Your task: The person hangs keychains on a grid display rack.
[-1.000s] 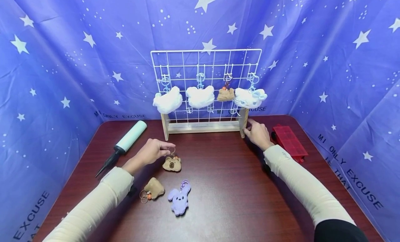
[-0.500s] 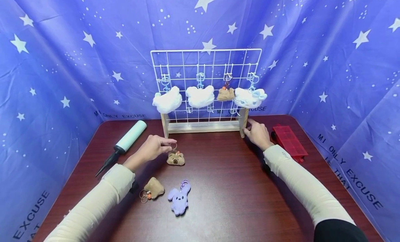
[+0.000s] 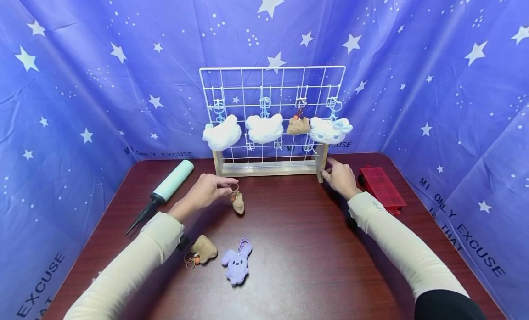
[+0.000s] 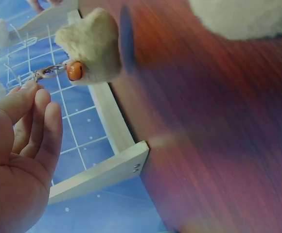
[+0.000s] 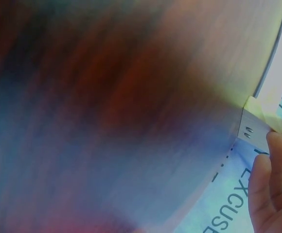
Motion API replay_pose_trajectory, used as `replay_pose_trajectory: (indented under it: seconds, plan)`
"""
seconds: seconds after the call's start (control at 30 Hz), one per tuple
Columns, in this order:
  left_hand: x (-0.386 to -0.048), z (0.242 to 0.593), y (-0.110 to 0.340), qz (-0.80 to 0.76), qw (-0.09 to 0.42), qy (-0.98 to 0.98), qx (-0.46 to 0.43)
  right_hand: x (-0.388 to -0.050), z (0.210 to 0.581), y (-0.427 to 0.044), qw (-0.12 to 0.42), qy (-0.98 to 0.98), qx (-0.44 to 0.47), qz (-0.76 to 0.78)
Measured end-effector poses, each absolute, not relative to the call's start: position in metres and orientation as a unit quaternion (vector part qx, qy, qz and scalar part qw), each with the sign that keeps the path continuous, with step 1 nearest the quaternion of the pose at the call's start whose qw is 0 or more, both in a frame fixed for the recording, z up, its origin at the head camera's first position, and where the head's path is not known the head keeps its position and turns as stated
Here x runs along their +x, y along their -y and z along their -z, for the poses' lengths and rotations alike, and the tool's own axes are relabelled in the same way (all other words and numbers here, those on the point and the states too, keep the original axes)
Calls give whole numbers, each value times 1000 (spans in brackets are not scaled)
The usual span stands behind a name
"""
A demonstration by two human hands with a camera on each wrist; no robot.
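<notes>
In the head view my left hand (image 3: 205, 191) pinches the ring of a brown plush keychain (image 3: 238, 204), which dangles edge-on just above the table, short of the rack. The left wrist view shows the clasp and an orange bead (image 4: 75, 71) on this plush keychain (image 4: 96, 46). My right hand (image 3: 340, 177) grips the right wooden leg (image 3: 322, 163) of a white wire grid rack (image 3: 272, 67). In the right wrist view its fingers (image 5: 277, 170) lie against the wood, partly cut off by the frame edge. Below my left hand lie another brown plush keychain (image 3: 205, 249) and a purple rabbit keychain (image 3: 237, 267).
Hanging on the rack's hooks are two white plush keychains seen from behind (image 3: 264, 128), a brown one (image 3: 298, 126) and a white one with a blue bow (image 3: 330, 131). A mint hand pump (image 3: 173, 180) lies left; a red compartment box (image 3: 382, 187) lies right.
My left hand has moved forward and slightly right towards the rack, carrying the brown plush keychain, which has turned from facing the camera to edge-on. The right hand stays on the rack leg.
</notes>
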State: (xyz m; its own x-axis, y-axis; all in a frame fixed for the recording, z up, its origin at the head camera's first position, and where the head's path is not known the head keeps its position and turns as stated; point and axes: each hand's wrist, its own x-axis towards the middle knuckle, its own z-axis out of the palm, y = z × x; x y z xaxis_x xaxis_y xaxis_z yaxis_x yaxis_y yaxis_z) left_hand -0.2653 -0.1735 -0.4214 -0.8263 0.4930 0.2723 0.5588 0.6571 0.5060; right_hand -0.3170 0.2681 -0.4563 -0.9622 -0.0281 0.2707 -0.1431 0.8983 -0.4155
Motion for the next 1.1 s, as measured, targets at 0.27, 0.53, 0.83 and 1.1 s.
replay_pose_trajectory:
  seconds: [0.27,0.53,0.83,1.1]
  plan:
    - [-271,417,166,302,71,904,-295,-317,456,-268,127,967,41,-217]
    - [-276,409,163,293,90,906,-292,-317,456,-268,129,967,41,-215]
    - [-283,401,155,293,128,905,-281,-317,456,-269,125,967,38,-217]
    - [-287,397,148,296,147,901,-280,-317,456,-269,120,967,35,-224]
